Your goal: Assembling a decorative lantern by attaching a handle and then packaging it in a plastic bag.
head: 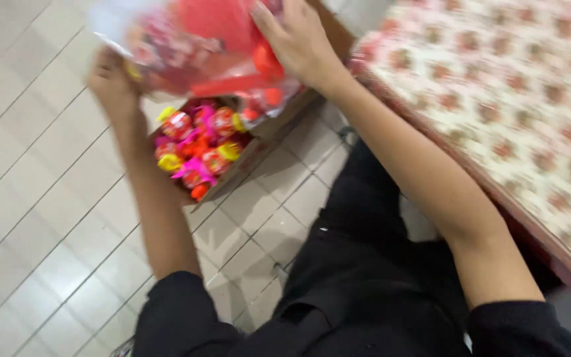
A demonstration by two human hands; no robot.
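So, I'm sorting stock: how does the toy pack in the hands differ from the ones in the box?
The held pack is up in the air, gripped by the left hand and right hand; the boxed toys lie in a cardboard box on the floor. The held pack looks larger. Both show red and pink.

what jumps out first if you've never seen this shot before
The eye lands first on the clear plastic bag of red toys at top centre, held up between the left hand and the right hand. Just below it sits a cardboard box on the pale tiled floor, packed with bright pink, red and yellow small toys. A table with a floral cloth fills the right side.
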